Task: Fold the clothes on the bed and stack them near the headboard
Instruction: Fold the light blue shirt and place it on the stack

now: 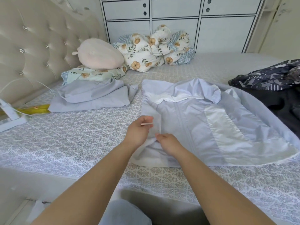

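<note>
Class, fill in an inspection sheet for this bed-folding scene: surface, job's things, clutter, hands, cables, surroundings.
Surface: patterned bed sheet, lightly wrinkled.
Job's things: pale blue jacket spread open mid-bed; folded pale blue garment lying nearer the headboard; dark patterned clothes heaped unfolded at right.
Clutter: pink plush on a floral pillow; bundled floral quilt; yellow item; white device.
Hands: left hand and right hand both pinch the jacket's near edge.
Cables: white cable by the headboard.
Surroundings: white cabinets behind the bed.
</note>
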